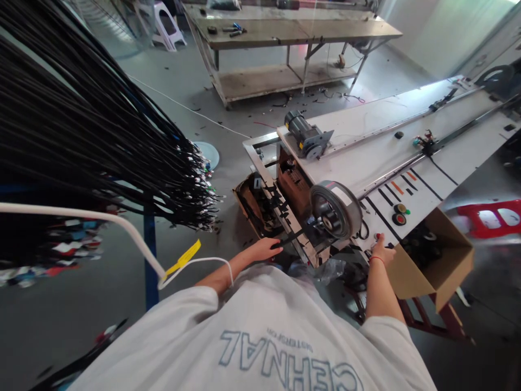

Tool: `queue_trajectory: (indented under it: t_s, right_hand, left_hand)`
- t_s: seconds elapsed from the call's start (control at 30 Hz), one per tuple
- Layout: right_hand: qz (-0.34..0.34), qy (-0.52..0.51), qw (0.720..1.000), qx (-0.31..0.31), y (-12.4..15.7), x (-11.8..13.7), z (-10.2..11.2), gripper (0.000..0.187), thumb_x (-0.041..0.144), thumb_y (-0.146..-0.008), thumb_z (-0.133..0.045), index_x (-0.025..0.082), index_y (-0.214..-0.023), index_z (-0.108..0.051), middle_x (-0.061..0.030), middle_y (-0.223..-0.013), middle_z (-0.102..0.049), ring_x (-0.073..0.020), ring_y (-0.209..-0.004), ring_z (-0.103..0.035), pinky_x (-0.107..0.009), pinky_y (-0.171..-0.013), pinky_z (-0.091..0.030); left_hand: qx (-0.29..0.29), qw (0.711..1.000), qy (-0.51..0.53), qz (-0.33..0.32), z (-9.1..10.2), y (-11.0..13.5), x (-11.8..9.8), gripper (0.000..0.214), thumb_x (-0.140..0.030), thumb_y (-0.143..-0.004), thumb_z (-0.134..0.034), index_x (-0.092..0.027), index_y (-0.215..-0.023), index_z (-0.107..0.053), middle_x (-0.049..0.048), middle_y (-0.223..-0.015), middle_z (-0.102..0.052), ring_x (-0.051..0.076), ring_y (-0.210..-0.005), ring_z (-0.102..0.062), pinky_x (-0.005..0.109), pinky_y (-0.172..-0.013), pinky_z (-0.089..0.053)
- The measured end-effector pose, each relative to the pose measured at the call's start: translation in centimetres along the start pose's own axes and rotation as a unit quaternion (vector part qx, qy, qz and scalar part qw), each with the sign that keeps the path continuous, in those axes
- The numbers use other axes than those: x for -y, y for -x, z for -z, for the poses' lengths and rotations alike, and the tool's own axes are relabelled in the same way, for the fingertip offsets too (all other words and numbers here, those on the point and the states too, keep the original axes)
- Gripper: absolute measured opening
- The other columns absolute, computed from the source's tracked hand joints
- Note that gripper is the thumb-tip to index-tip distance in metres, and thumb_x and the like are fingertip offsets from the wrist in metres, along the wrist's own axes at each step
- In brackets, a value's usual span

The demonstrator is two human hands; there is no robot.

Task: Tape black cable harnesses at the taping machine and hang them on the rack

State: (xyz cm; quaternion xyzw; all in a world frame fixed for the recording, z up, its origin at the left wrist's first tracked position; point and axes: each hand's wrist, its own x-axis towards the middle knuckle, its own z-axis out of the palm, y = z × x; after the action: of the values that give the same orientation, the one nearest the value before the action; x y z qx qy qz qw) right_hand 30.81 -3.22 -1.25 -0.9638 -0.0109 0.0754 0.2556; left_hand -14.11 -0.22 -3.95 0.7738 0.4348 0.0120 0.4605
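My left hand (266,249) reaches forward to the near end of a long white machine bench (366,157), its fingers closed round a black cable or strap (290,238) that leads toward a grey round wheel (336,209). My right hand (381,248), with a red band at the wrist, rests at the bench edge by red and green buttons (401,209); its fingers are curled on something small I cannot make out.
A big bundle of black cables (101,130) hangs at the left. An open cardboard box (437,260) sits at the right of the bench. A grey motor (303,138) is mounted on the bench. A workbench (293,32) stands behind; a red stool (490,217) is at right.
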Motion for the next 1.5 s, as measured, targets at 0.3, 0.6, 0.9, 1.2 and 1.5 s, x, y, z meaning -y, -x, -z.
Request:
queue_trajectory:
  t_s: [0.3, 0.6, 0.9, 1.2, 1.5]
  right_hand:
    - [0.009, 0.024, 1.000, -0.002, -0.3, -0.1, -0.2, 0.070, 0.071, -0.078, -0.057, 0.010, -0.112, -0.054, -0.0293, -0.118, -0.060, -0.0395, -0.117, -0.057, -0.051, -0.098, -0.047]
    - [0.005, 0.007, 1.000, 0.002, -0.1, -0.1, -0.1, 0.070, 0.069, -0.078, -0.059, 0.010, -0.114, -0.053, -0.0297, -0.121, -0.059, -0.0400, -0.119, -0.055, -0.052, -0.100, -0.045]
    - [0.005, 0.002, 1.000, -0.001, 0.0, -0.1, -0.1, 0.068, 0.068, -0.078, -0.060, 0.011, -0.114, -0.052, -0.0295, -0.121, -0.059, -0.0393, -0.118, -0.056, -0.052, -0.100, -0.045]
    - [0.005, 0.025, 1.000, -0.002, -0.2, -0.2, -0.1, 0.068, 0.072, -0.078, -0.055, 0.013, -0.111, -0.050, -0.0281, -0.117, -0.060, -0.0383, -0.116, -0.058, -0.052, -0.096, -0.048]
    - [0.003, 0.003, 1.000, -0.011, -0.3, -0.2, -0.2, 0.070, 0.073, -0.077, -0.057, 0.012, -0.112, -0.051, -0.0298, -0.119, -0.059, -0.0397, -0.119, -0.056, -0.051, -0.100, -0.045]
  left_hand:
    - [-0.051, 0.998, 0.042, -0.009, 0.9, -0.1, -2.4, 0.033, -0.045, -0.091, -0.047, -0.016, -0.091, -0.064, 0.0063, -0.088, -0.069, 0.019, -0.077, -0.062, 0.026, -0.072, -0.045]
    - [-0.078, 0.994, 0.061, -0.046, 1.8, -3.4, -5.6, 0.025, -0.039, -0.090, -0.051, -0.016, -0.083, -0.060, 0.0039, -0.077, -0.064, 0.018, -0.071, -0.058, 0.027, -0.068, -0.042]
    - [-0.104, 0.992, 0.067, -0.033, 2.1, -6.0, -8.0, 0.021, -0.034, -0.088, -0.053, -0.016, -0.093, -0.062, 0.0054, -0.086, -0.068, 0.019, -0.078, -0.061, 0.028, -0.073, -0.045]
    - [-0.072, 0.993, 0.069, -0.058, 1.5, -7.2, -6.4, 0.028, -0.039, -0.087, -0.054, -0.014, -0.088, -0.066, 0.0058, -0.083, -0.069, 0.019, -0.077, -0.062, 0.027, -0.074, -0.046]
    - [0.064, 0.995, 0.013, 0.079, -0.2, -4.3, 1.9, 0.023, -0.039, -0.074, -0.067, -0.017, -0.077, -0.068, 0.0020, -0.068, -0.068, 0.016, -0.066, -0.059, 0.023, -0.063, -0.043]
